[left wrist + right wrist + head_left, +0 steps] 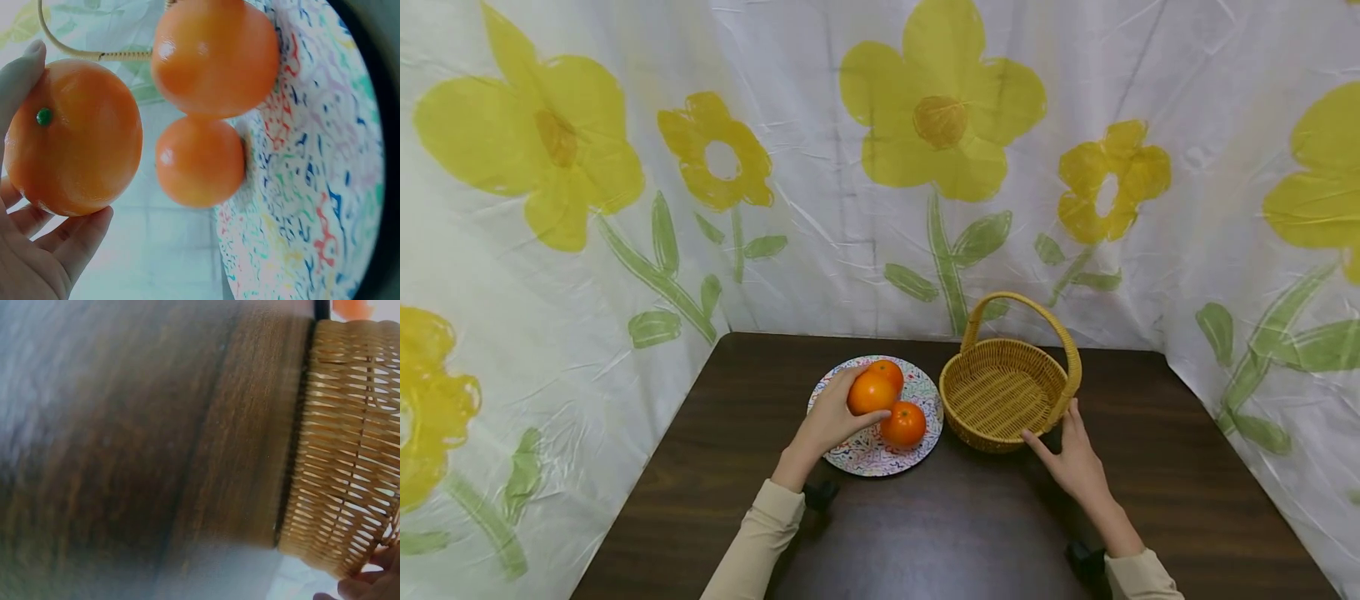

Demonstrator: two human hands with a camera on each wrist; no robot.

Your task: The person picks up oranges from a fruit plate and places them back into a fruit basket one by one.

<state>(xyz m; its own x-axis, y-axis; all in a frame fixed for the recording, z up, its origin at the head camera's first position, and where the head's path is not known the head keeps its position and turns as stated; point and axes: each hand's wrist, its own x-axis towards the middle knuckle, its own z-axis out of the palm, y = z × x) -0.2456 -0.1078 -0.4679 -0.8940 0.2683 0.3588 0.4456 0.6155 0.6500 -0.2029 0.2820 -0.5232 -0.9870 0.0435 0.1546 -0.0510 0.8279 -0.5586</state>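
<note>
My left hand (pixel 837 421) grips an orange (pixel 872 392) between thumb and fingers, over the patterned plate (pixel 865 462). In the left wrist view this held orange (pixel 81 144), with its green stem spot, hangs apart from two others. Those two, a nearer orange (pixel 904 426) and a farther orange (pixel 889 372), rest on the plate. To the plate's right stands a wicker basket (pixel 996 398) with an arched handle and nothing inside. Its lower right side is held by my right hand (pixel 1078 467), thumb in front. Only some fingertips (pixel 356 589) show at the basket in the right wrist view.
Plate and basket stand close together near the back of a dark wooden table (pixel 940 533). A white curtain (pixel 805 167) with yellow flowers hangs behind the table and along both sides. The basket's handle (pixel 1022 302) rises high above its rim.
</note>
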